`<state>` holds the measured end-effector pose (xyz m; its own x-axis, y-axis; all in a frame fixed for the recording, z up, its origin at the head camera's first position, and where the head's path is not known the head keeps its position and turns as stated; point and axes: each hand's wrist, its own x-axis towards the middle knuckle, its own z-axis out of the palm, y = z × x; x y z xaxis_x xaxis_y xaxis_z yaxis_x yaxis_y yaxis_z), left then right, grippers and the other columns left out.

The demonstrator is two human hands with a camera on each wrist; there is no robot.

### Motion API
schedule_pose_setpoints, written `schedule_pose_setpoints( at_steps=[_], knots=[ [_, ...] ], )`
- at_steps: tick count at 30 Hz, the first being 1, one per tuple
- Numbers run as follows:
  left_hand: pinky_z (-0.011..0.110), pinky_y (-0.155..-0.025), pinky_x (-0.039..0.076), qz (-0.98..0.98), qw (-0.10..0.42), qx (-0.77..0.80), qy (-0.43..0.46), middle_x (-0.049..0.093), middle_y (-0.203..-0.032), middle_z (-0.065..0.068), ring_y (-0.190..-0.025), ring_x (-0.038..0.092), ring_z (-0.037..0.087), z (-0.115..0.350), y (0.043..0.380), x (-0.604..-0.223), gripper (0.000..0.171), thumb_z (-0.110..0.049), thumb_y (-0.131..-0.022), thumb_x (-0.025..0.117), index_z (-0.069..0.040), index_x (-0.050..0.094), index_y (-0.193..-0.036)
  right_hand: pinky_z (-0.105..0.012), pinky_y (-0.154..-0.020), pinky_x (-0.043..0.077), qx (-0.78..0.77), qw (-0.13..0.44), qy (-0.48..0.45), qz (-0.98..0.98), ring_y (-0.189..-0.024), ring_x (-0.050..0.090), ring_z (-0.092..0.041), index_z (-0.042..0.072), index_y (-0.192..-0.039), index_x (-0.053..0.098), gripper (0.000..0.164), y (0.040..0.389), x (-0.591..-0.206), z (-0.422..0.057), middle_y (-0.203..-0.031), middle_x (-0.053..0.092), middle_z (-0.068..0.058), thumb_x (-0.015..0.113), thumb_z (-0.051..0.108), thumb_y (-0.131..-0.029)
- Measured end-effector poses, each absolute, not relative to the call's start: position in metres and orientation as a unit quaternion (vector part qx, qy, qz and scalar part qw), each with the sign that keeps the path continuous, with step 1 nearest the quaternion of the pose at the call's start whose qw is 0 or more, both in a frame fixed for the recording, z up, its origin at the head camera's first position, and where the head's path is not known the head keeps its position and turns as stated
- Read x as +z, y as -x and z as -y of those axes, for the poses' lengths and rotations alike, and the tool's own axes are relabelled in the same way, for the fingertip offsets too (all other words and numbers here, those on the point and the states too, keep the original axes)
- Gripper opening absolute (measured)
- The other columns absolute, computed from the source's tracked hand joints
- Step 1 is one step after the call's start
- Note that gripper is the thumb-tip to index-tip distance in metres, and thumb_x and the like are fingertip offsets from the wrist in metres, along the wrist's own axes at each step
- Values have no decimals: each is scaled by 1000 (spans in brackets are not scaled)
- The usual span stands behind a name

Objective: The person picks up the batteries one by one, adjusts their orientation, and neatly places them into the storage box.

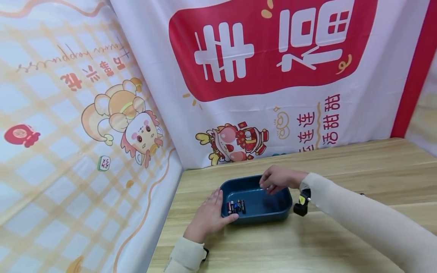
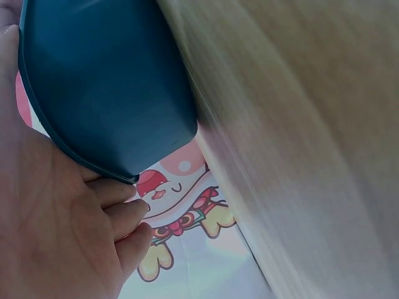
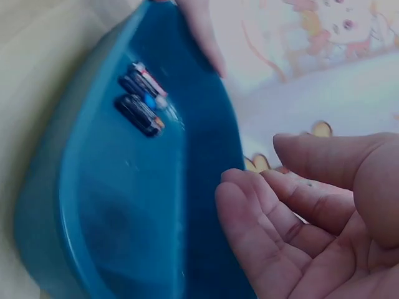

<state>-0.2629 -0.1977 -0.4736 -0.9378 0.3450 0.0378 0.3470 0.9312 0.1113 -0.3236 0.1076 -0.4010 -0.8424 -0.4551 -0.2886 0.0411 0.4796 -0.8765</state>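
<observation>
A dark blue rectangular plastic basin (image 1: 269, 217) stands on the wooden table. Several small batteries (image 1: 243, 206) in black, red and blue lie side by side at its left end; the right wrist view also shows these batteries (image 3: 140, 112). My left hand (image 1: 209, 217) holds the basin's near left corner, thumb over the front rim and fingers along the left side. The left wrist view shows its fingers bent against the rim. Over the far right part of the basin is my right hand (image 1: 278, 178). Its thumb stands apart from the loosely bent fingers, with nothing between them.
Wooden tabletop (image 1: 259, 250) surrounds the basin. A printed white cloth (image 1: 160, 113) hangs along the left side, and another cloth with a red panel (image 1: 273, 49) covers the back. A small dark object (image 1: 362, 194) shows just behind the right forearm.
</observation>
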Motion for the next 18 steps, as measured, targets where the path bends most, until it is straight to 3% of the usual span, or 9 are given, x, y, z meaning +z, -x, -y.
schedule_pose_setpoints(
  at_steps=[8, 18],
  knots=[
    [46, -115, 20, 982, 12, -55, 180, 15, -161, 10, -146, 14, 26, 197, 262, -474, 110, -82, -82, 40, -5, 17, -156, -39, -75, 57, -533, 250, 97, -803, -84, 64, -25, -3, -112, 62, 21, 326, -404, -152, -101, 64, -18, 61, 10, -95],
    [47, -114, 21, 980, 18, -52, 190, 16, -160, 12, -146, 16, 28, 198, 263, -474, 109, -82, -83, 40, -3, 17, -155, -44, -82, 55, -576, 228, 89, -780, -88, 65, -27, -7, -116, 57, 27, 319, -413, -207, -100, 62, -16, 61, 11, -95]
  ],
)
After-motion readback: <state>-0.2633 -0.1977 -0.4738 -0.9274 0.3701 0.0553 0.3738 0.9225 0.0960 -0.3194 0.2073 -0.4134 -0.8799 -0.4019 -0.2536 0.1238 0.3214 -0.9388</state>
